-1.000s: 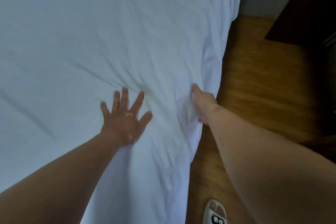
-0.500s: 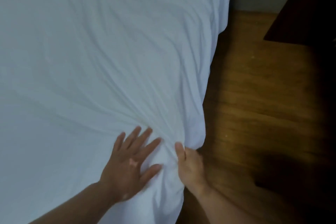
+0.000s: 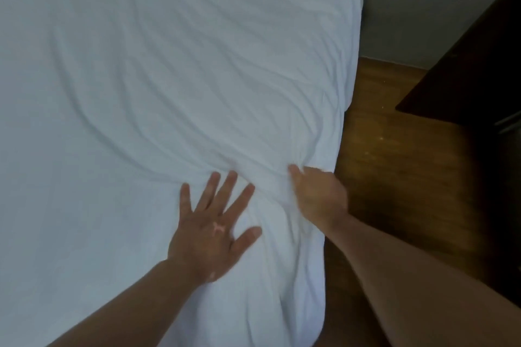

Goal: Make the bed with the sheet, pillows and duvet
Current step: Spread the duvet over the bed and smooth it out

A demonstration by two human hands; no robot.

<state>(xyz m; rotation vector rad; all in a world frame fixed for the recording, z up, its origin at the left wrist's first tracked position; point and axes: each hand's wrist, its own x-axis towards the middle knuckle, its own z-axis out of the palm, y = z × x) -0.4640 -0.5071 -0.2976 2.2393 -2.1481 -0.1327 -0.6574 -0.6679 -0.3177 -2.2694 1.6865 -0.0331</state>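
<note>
I had the sheet (image 3: 169,79) spread white over the bed (image 3: 348,65), draping down its right side next to the wooden floor (image 3: 394,166). My left hand (image 3: 214,231) lay flat on it near that edge, grip spread, fingers splayed and pointing away from me, the arm reaching in from the lower left. I judged it was there to pin the cloth against sliding. My right hand (image 3: 318,194) sat just beside it at the bed's edge, thumb on top, fingers curled over the side and mostly hidden, grip pinching a bunch of sheet. Creases fanned out from that spot, so it looked to be drawing the cloth taut.
</note>
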